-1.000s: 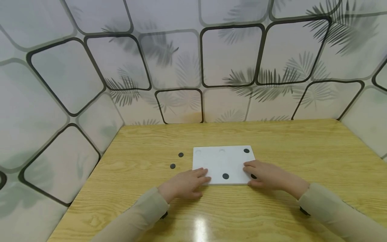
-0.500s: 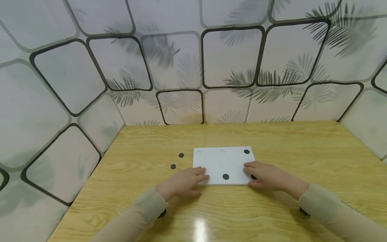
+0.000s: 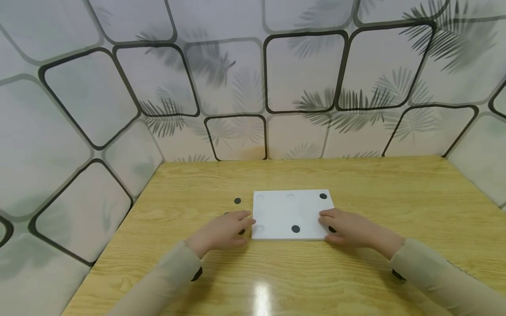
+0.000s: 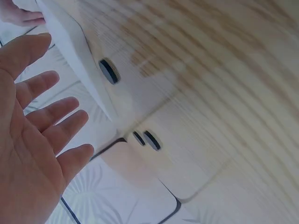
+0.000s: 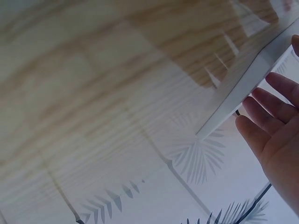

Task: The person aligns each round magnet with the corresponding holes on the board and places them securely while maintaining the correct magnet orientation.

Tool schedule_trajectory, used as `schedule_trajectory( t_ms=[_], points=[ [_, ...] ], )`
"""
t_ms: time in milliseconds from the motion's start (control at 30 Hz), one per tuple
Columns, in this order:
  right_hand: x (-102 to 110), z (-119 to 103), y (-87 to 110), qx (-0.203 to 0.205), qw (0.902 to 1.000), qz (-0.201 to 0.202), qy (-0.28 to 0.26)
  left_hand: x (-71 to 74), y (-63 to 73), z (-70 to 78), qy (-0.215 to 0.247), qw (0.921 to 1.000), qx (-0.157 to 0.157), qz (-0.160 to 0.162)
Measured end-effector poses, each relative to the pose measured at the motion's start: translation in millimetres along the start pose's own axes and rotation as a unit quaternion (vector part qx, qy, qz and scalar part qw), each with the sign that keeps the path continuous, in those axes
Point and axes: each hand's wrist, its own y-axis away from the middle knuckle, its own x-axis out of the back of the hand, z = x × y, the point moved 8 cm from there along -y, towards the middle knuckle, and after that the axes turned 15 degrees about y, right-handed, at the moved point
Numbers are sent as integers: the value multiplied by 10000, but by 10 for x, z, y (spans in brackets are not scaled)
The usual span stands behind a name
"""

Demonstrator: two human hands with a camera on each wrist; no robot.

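A white board [image 3: 276,215] lies on the table with shallow round recesses. Black discs sit in its far right [image 3: 323,196], near middle [image 3: 295,229] and near right recesses; the right hand partly covers the last disc [image 3: 332,229]. The far left, far middle and near left recesses hold no disc. My right hand [image 3: 349,228] rests on the board's right edge, fingers extended. Just off the left edge, my left hand [image 3: 223,230] hovers with spread, relaxed fingers and nothing in them. A loose black disc [image 4: 110,71] lies on the table by that hand, between it and the board.
Two more loose discs, a far one [image 3: 237,200] and one mostly hidden behind the left hand, lie left of the board; the left wrist view has both discs [image 4: 152,140] close together. The wooden table [image 3: 316,281] meets a patterned wall covering [image 3: 300,74] at back and left.
My left hand has come off the board's near left corner and moved left, uncovering the recess there and covering part of a loose disc. The right hand has stayed in place.
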Motion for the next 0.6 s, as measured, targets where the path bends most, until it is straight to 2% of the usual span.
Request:
schedule_trajectory(
  t_ms=[267, 600],
  points=[
    [47, -9, 7, -21, 10000, -8, 7, 15, 109, -152, 40, 9999, 150, 74],
    [36, -9, 4, -19, 10000, -35, 21, 59, 70, -125, -260, 9996, -10, 94]
  ],
)
